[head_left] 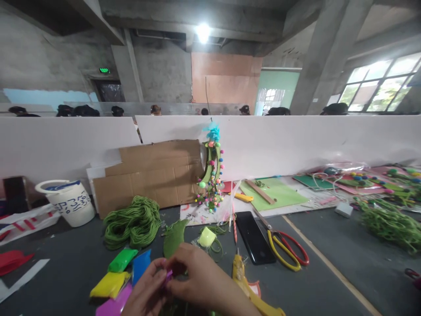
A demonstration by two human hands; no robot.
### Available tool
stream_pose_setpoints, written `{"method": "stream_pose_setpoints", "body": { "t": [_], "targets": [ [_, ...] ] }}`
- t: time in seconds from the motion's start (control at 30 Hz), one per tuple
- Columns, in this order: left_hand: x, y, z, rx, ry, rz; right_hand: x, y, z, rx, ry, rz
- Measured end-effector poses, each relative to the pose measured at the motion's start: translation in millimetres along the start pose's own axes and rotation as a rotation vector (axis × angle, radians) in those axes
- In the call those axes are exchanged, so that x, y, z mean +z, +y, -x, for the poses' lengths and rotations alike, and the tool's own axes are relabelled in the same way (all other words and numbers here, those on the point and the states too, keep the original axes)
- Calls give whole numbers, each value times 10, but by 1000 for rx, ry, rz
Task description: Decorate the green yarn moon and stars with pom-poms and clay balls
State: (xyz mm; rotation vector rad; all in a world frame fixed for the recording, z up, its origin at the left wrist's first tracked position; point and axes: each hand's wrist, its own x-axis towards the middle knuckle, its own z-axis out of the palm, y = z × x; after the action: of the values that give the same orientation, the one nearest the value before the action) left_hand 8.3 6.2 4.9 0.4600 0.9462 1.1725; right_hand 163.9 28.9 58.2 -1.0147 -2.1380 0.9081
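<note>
Two bare hands meet to the near left of a phone on a dark surface, a small purple piece pinched between them. The left hand takes it from the left and the right hand from the right; the fingers of both are closed on it, neither clearly nearer. The piece's long axis is too small and covered to tell.

Left of the phone and just beyond the fingers, a green leaf points away from the person, its near end partly hidden by the right hand. Between leaf and phone sits a pale lump. Farther left of the phone, a green packet, a blue packet and a yellow packet crowd the left hand; a coil of yarn lies beyond them.

On the phone's near side, a glue gun lies close by the right forearm, tightest on room there. Scissors rest just right of the phone, handles toward the person. Beyond the phone and to its left, a pompom-trimmed ornament stands upright before cardboard.
</note>
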Motion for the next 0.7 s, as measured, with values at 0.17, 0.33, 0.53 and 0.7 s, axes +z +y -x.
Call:
{"method": "stream_pose_setpoints", "body": {
  "t": [0.17, 0.33, 0.53, 0.7],
  "targets": [
    [21, -65, -28, 37, 36, 37, -1, 13, -5, 15, 13, 61],
    [45, -17, 26, -20, 21, 68, 24, 3, -27, -47, 59, 97],
    [169, 71, 145, -30, 56, 26, -15, -12, 11, -68, 51, 69],
    [268, 107, 238, -35, 89, 97, 9, -23, 28, -8, 68, 76]
  ]
}}
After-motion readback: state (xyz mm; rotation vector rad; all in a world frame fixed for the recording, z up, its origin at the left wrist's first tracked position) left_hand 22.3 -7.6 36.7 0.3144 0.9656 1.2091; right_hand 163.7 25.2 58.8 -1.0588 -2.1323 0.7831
